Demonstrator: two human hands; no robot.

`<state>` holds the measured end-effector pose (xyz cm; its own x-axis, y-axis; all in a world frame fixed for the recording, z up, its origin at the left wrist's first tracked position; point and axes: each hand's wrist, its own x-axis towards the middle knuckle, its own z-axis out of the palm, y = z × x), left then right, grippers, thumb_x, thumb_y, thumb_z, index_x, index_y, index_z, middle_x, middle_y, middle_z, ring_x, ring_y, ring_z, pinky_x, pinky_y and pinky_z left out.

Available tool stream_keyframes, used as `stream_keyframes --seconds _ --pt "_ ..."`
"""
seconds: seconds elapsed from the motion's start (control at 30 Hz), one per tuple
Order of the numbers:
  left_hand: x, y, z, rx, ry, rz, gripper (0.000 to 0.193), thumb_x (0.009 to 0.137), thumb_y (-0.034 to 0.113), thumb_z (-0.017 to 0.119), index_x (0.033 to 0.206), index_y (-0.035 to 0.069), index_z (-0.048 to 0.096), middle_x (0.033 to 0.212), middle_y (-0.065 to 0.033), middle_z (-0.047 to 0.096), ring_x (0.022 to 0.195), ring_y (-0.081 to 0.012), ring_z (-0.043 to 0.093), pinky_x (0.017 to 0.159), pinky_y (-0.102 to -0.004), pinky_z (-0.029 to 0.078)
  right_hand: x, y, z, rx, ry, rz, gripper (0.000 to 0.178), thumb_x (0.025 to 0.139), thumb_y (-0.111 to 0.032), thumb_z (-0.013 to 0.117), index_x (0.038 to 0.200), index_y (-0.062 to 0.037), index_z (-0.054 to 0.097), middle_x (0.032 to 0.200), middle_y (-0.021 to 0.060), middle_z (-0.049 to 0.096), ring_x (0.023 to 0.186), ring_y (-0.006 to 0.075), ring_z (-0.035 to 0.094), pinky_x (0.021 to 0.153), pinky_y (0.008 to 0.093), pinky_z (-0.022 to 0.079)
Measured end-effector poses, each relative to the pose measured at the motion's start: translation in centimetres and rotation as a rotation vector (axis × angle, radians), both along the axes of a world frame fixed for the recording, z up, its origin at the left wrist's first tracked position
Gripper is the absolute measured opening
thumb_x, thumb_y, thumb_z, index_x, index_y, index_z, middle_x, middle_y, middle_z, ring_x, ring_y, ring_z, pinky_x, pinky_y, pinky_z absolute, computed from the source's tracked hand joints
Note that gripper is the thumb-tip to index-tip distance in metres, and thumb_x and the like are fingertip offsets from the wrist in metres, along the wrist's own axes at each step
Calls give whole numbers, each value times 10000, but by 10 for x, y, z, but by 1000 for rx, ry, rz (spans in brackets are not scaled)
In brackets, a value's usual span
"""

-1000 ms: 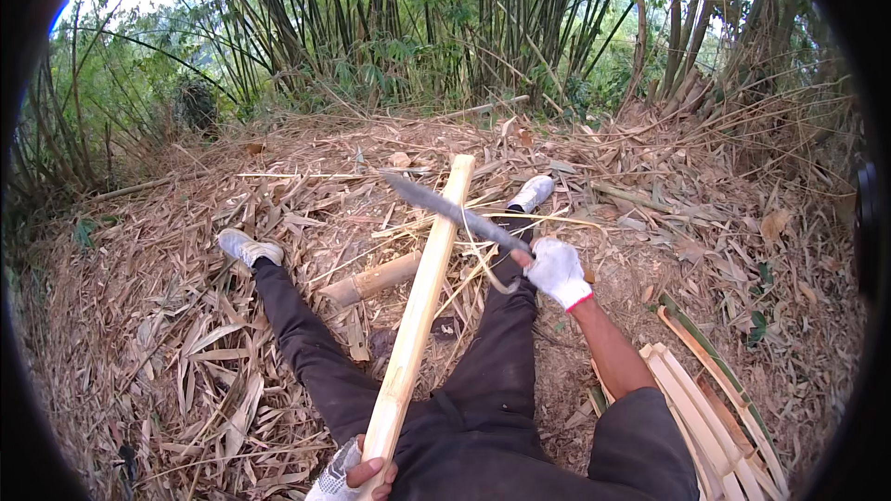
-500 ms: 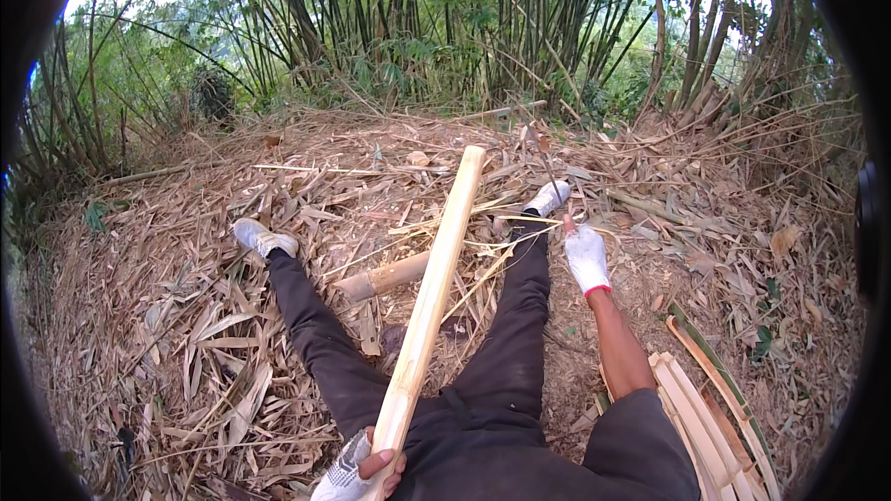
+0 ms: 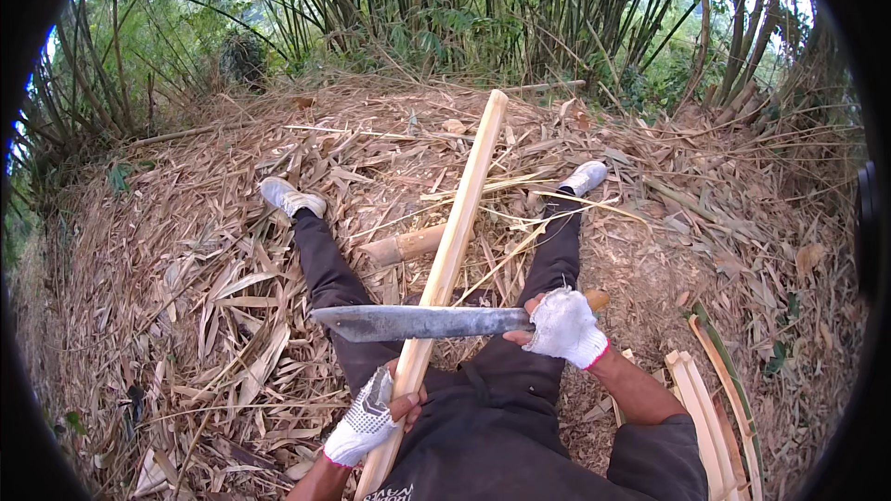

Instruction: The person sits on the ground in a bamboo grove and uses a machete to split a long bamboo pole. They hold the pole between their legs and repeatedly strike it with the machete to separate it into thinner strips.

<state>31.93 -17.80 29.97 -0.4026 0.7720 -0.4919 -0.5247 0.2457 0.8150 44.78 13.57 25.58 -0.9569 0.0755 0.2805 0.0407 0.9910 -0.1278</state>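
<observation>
My left hand (image 3: 373, 417), in a white dotted glove with bare fingertips, is closed around the lower part of a long pale bamboo strip (image 3: 458, 223). The strip slants up and away from my lap, between my legs. In its white glove, my right hand (image 3: 560, 327) grips the handle of a machete (image 3: 418, 322); the end of the wooden handle shows past the fist. The grey blade lies level across the strip, above my left hand, its tip pointing left. Whether the edge touches the strip I cannot tell.
A short bamboo section (image 3: 401, 246) lies between my outstretched legs. Thin shavings (image 3: 520, 250) are strewn by my right leg. Several split bamboo strips (image 3: 694, 408) are stacked at my right side. Dry leaves cover the ground, and bamboo stems (image 3: 445, 9) stand beyond.
My right hand has come back from beside my right foot, bringing the machete across the strip. The left hand and strip have shifted slightly up and right in view.
</observation>
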Motion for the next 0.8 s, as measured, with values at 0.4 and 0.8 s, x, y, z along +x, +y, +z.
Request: stream_keyframes --seconds 0.4,0.8 --pt "8 -7 -11 -51 170 -22 530 955 40 568 1425 -33 335 960 -89 578 683 -112 555 559 -253 483 -14 10 14 50 -48 12 579 872 -613 626 715 -57 658 606 122 633 601 311 670 565 432 529" --pt "9 -5 -2 -50 45 8 525 940 31 584 1407 -25 350 947 -90 582 679 -117 559 559 -263 483 -10 18 -2 34 -12 -76 529 824 -568 703 689 -67 601 603 130 592 595 336 630 573 449 505"
